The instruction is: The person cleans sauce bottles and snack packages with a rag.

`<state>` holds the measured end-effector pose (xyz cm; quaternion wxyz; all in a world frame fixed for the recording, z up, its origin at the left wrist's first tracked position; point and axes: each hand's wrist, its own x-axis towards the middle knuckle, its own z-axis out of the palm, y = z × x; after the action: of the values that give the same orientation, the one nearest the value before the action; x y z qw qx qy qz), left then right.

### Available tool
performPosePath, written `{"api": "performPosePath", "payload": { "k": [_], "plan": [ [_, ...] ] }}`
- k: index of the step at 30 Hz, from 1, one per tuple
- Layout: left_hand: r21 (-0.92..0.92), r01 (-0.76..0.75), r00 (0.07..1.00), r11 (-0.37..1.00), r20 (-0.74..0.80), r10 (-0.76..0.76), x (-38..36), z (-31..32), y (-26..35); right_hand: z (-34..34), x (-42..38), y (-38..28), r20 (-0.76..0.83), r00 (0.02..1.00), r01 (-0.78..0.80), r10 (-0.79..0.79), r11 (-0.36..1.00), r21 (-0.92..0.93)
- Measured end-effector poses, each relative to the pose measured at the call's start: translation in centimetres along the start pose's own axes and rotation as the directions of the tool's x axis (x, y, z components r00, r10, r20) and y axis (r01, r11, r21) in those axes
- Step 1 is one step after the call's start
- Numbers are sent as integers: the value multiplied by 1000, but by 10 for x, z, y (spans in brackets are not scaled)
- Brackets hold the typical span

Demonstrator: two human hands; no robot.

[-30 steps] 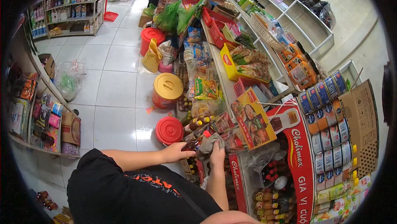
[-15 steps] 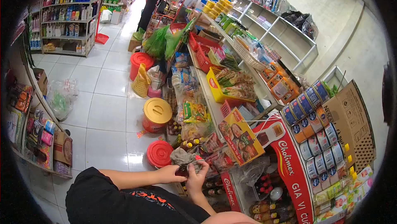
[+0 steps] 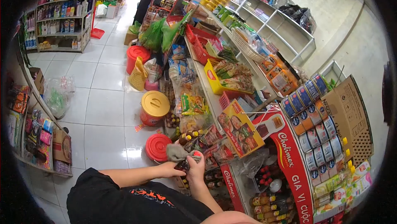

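My left hand (image 3: pixel 168 169) is closed around a dark bottle (image 3: pixel 182 166), most of which the fingers hide. My right hand (image 3: pixel 196 167) grips a grey cloth (image 3: pixel 177 152), which is bunched against the bottle's far side. A small red-orange spot shows at the right fingertips; I cannot make out whether it is a cap. Both hands are close together in front of the lower shelf. Just beyond them lie several bottles with yellow caps (image 3: pixel 191 135), and a red lidded bucket (image 3: pixel 158 148) stands to the left of the cloth.
A gold-lidded bucket (image 3: pixel 155 104) stands on the tiled floor (image 3: pixel 105 112) along the shelf. To the right are a red sauce display (image 3: pixel 285 153), stacked cans (image 3: pixel 318 145) and sauce bottles (image 3: pixel 264 207). A low rack of packets (image 3: pixel 41 135) is at the left.
The grey cloth has shifted slightly left and up, and the right hand has turned around the bottle. The left hand keeps its hold. The whole view has shifted a little.
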<state>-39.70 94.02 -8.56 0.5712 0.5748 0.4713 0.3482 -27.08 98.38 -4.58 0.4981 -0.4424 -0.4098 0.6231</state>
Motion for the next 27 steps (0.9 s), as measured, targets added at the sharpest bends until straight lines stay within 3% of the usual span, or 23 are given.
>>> {"api": "performPosePath", "payload": {
  "k": [1, 4, 5, 6, 8, 9, 10, 12, 14, 15, 16, 17, 18, 21, 22, 24, 25, 26, 27],
  "plan": [
    [206, 114, 993, 972, -32, -110, -12, -8, 30, 3, -3, 7, -29, 999, 45, -45, 999, 5],
    [315, -3, 989, 949, -139, 49, -10, -3, 5, 3, -6, 24, -113, 977, 162, -181, 973, -162],
    [248, -54, 994, 967, -79, 75, -9, -5, 1, 3, -9, 21, -75, 974, 200, -214, 966, -165],
    [-31, 6, 993, 1000, 114, -2, -6, -7, -8, 5, -13, 17, -15, 964, 261, -266, 954, -146],
    [-499, 277, 864, 821, 504, 15, 3, -10, -30, 10, -21, 1, 96, 927, 371, -362, 924, -97],
    [-697, 415, 718, 584, 646, 260, -5, -8, -22, 12, -28, -9, 171, 944, 297, -282, 953, -66],
    [-735, 517, 542, 439, 678, 496, -10, -5, -9, 13, -30, -15, 241, 936, 267, -255, 964, -18],
    [-752, 519, 495, 405, 651, 576, -14, 3, -2, 17, -31, -25, 378, 902, 196, -209, 978, 72],
    [-735, 309, 802, 604, 543, 249, -11, 0, -9, 17, -27, -25, 315, 930, 181, -187, 982, 50],
    [-611, 274, 903, 743, 430, 20, 7, 9, -40, 18, -24, -24, 242, 958, 156, -156, 988, 22],
    [-118, -293, 949, 949, -152, 274, -4, 6, 0, 17, -22, -22, 166, 978, 129, -127, 992, -5],
    [87, -83, 991, 993, -96, 91, -11, -3, 18, 15, -21, -18, 105, 985, 154, -137, 973, -172],
    [294, 125, 991, 948, -77, -107, -14, -6, 26, 13, -22, -11, 76, 980, 197, -185, 956, -218],
    [329, 25, 985, 944, -170, 34, -15, 6, 13, 8, -24, 7, 36, 942, 325, -333, 886, -330],
    [58, -7, 999, 998, -43, 9, -13, 5, 13, 7, -24, 4, 68, 955, 295, -287, 921, -256],
    [-474, 55, 975, 879, 217, 56, -11, 4, 10, 2, -30, -1, 131, 973, 206, -192, 973, -105],
    [-727, 316, 850, 609, 503, 160, -8, 6, -3, -7, -33, 3, 165, 982, 92, -92, 996, 9],
    [-747, 458, 674, 482, 645, 360, -8, 10, -7, -11, -36, 0, 263, 956, 130, -127, 991, 8],
    [-728, 493, 594, 477, 682, 427, -10, 12, -3, -10, -37, -7, 357, 921, 165, -158, 986, 12]
  ]
}}
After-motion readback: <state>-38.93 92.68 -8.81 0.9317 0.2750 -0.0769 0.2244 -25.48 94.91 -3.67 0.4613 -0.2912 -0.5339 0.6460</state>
